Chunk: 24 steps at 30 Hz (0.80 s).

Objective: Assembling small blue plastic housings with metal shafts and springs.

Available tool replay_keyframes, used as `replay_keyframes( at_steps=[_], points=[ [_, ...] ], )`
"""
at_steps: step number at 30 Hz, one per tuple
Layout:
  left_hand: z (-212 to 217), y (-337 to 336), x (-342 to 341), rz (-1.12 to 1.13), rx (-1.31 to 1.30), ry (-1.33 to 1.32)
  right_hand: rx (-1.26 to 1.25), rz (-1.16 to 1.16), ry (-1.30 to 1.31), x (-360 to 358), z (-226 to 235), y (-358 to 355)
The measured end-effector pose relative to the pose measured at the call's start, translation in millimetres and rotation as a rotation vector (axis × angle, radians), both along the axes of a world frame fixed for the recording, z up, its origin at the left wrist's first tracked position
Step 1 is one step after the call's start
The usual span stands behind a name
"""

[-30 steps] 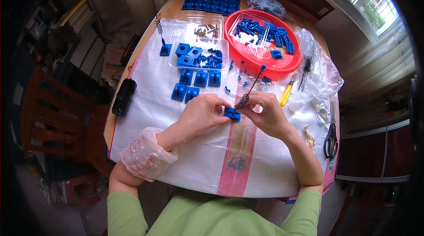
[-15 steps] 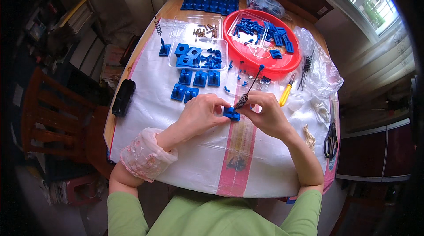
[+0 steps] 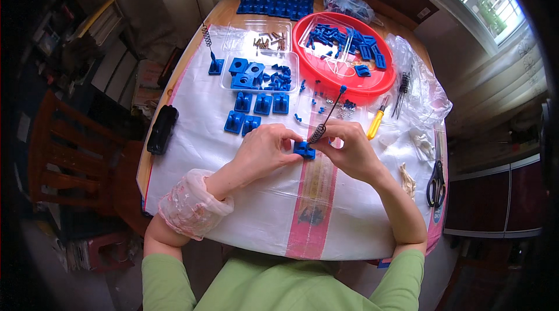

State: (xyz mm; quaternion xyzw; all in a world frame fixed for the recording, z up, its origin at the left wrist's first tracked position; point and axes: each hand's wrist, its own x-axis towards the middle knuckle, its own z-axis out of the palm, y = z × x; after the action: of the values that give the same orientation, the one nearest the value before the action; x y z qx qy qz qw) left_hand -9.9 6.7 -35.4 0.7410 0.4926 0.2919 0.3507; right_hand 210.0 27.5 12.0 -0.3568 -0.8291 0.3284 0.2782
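Note:
Over the middle of the table, my left hand (image 3: 263,149) pinches a small blue plastic base (image 3: 304,151) from its left side. A dark coil spring with a thin rod (image 3: 318,133) rises slantwise from that base and ends in a blue tip. My right hand (image 3: 352,149) is closed at the spring's lower end, thumb and finger together; its fingertips partly hide the joint with the base. Just beyond my left hand stand several loose blue bases (image 3: 263,104) with raised clips. A finished-looking spring piece (image 3: 216,66) stands upright on its own base at the far left.
Behind are a clear tray of blue parts (image 3: 233,91), a tray of copper-coloured pins (image 3: 269,41) and a red basin (image 3: 381,88). To the right lie a yellow-handled screwdriver (image 3: 376,124), dark springs (image 3: 403,92) and black scissors (image 3: 435,186). A black case (image 3: 163,130) sits left.

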Motion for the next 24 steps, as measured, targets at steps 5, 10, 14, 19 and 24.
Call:
replay_keyframes(
  at_steps=[5, 10, 14, 19, 24],
  points=[
    [2.1, -0.4, -0.1, 0.005, -0.02, 0.018, 0.007, -0.003, 0.003, -1.0, -1.6, 0.0],
    [3.7, -0.6, -0.6, 0.014, -0.043, 0.019, 0.01, -0.002, 0.01, -1.1, -2.9, 0.6],
    [1.6, -0.8, 0.3, 0.007, -0.009, 0.014, 0.012, -0.003, 0.025, -0.9, -6.0, 0.8],
    [4.1, -1.3, 0.2, 0.006, -0.015, 0.017, 0.03, -0.007, 0.02, -1.1, -5.8, 0.6],
    [3.0, -0.1, -0.4, 0.019, -0.044, 0.024, 0.03, -0.007, 0.027, -1.5, -6.6, 0.9]
  ],
)
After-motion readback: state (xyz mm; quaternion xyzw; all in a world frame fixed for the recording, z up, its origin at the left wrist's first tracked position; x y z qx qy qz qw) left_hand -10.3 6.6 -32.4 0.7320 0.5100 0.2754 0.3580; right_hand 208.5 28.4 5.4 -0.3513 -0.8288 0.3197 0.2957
